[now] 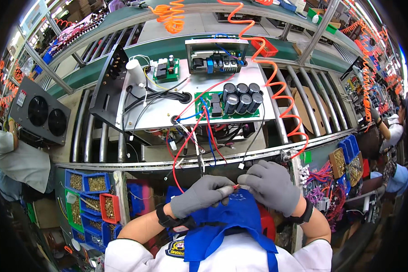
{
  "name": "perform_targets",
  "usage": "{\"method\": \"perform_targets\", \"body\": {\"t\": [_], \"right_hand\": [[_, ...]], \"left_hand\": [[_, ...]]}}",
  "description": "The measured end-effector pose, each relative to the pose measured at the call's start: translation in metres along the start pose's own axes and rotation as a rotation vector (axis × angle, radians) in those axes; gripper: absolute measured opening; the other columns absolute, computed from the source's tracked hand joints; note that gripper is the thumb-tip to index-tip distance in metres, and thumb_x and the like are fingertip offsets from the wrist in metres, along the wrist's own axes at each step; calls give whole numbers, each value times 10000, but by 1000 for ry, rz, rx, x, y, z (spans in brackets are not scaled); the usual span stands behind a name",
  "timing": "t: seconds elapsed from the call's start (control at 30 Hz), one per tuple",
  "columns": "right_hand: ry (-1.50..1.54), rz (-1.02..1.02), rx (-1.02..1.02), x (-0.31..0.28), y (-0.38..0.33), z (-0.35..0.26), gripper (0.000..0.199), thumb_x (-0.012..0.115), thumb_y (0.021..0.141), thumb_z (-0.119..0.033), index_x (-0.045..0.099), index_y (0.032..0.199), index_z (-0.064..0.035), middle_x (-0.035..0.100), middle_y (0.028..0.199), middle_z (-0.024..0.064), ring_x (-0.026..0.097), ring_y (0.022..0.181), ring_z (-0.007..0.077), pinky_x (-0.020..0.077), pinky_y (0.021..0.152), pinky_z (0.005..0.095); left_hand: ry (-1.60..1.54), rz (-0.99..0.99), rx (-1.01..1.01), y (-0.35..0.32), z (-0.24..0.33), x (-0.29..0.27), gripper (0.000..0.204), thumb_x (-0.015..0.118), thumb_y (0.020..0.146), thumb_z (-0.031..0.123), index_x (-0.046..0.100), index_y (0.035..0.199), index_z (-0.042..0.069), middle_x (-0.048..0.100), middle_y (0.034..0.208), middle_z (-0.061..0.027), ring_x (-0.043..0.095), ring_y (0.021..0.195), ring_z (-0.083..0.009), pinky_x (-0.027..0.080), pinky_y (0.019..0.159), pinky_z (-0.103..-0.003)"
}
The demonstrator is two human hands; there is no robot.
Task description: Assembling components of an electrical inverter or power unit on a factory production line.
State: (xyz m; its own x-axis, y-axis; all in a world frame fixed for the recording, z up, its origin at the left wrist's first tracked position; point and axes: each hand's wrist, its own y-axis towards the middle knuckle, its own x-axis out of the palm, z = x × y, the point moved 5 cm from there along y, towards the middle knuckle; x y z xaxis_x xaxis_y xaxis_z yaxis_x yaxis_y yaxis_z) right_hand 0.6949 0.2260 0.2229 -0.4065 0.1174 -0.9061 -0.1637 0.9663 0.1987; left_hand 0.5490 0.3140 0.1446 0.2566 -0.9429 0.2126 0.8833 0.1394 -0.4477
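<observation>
My left hand (204, 195), in a grey glove, is closed with thumb and fingertips pinched together. My right hand (273, 188), gloved alike, meets it fingertip to fingertip over the blue apron. Between them shows a small bit of red, apparently the end of a red wire (175, 165) that loops down from the unit and passes behind my left hand. Beyond my hands stands an open unit with a white metal plate (147, 119). On it sit a green circuit board (206, 109) with several black capacitors (243, 98), and a smaller green board (167, 71). Loose red, blue and white wires hang off the front.
The unit rests on a roller conveyor (307, 97). Blue bins (96, 183) and a red bin (109, 207) of small metal parts stand at left. Wire bundles (319, 181) lie at right. An orange coiled hose (283, 97) hangs across. Co-workers are at both sides.
</observation>
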Motion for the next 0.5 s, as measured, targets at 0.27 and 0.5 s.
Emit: {"method": "perform_targets", "body": {"t": [0.27, 0.5], "right_hand": [[404, -38, 70, 8, 14, 23, 149, 747, 834, -190, 718, 969, -132, 639, 860, 68, 637, 807, 275, 510, 684, 384], [872, -60, 166, 36, 10, 29, 187, 716, 908, -203, 701, 979, -31, 630, 857, 70, 603, 781, 179, 486, 703, 324]], "left_hand": [[-13, -76, 30, -4, 6, 2, 284, 577, 1006, 262, 694, 1089, 16, 647, 771, -18, 504, 599, -58, 415, 556, -226], [-71, -36, 121, -10, 9, -2, 264, 619, 974, 252, 708, 1025, 9, 647, 747, -8, 529, 631, -52, 415, 567, -229]]}}
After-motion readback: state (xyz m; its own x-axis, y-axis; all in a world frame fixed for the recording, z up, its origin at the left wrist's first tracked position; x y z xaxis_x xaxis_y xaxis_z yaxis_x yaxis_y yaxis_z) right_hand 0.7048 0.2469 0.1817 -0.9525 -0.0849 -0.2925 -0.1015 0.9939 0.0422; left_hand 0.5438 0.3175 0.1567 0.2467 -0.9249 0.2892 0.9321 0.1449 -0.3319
